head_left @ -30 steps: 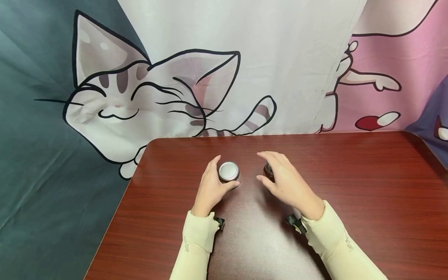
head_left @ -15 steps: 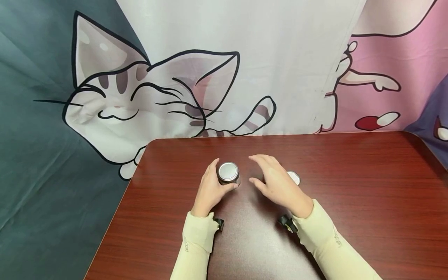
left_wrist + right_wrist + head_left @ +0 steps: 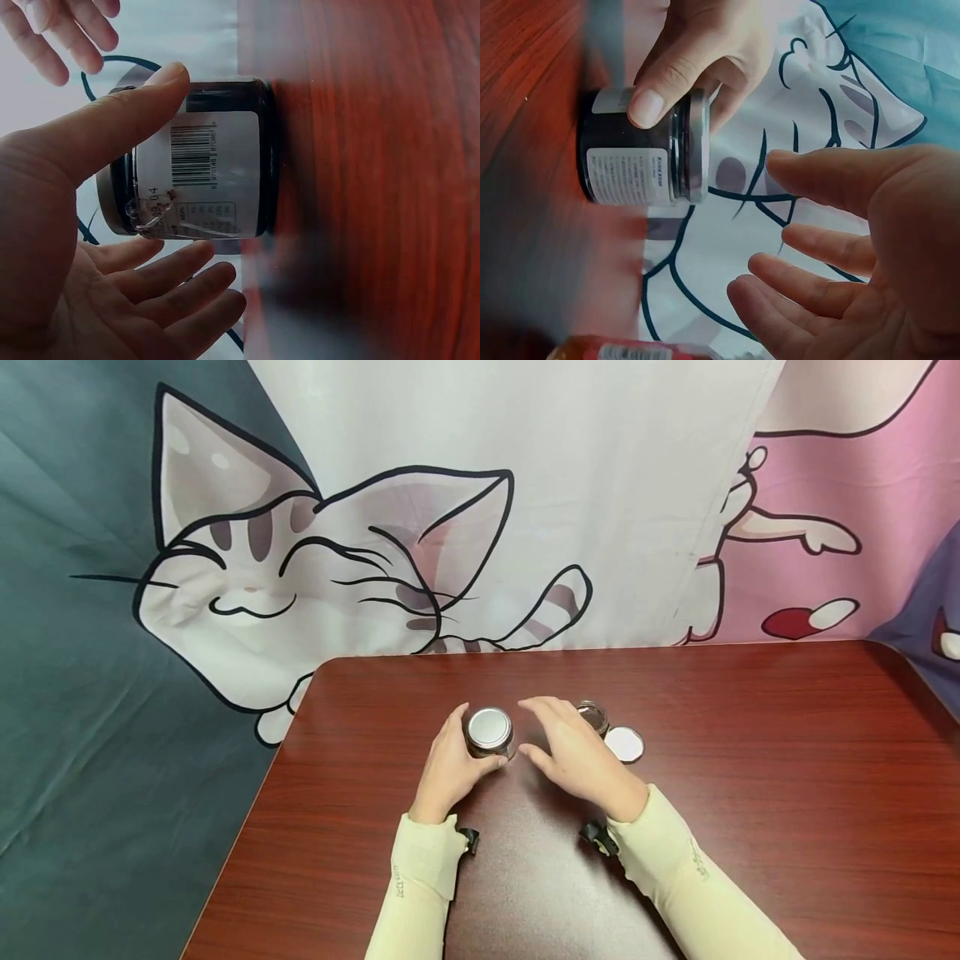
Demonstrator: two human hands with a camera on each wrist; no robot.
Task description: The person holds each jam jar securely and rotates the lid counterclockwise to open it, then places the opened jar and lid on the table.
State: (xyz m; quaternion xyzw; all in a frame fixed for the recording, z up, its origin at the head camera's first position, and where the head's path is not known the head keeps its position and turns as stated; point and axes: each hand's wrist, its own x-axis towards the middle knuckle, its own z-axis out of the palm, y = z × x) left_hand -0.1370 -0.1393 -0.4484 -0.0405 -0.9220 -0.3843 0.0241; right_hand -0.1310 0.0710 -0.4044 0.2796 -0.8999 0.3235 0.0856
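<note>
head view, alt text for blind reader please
Left hand cups a lidded jar on a reddish table; the right hand hovers open beside it. Further right are another jar and a white disc; a cat-print curtain hangs behind.

Both hands (image 3: 453,767) (image 3: 577,753) inward-turned, just apart

Jar (image 3: 196,166): centre, lid (image 3: 111,196) toward 9 o'clock, barcode label (image 3: 234,146) showing
Left hand (image 3: 49,236): thumb (image 3: 112,127) over jar, fingers (image 3: 184,292) at 7 o'clock
Right hand (image 3: 69,34): at 10 o'clock
Tabletop (image 3: 382,150): wood-grained, 3 o'clock
</note>
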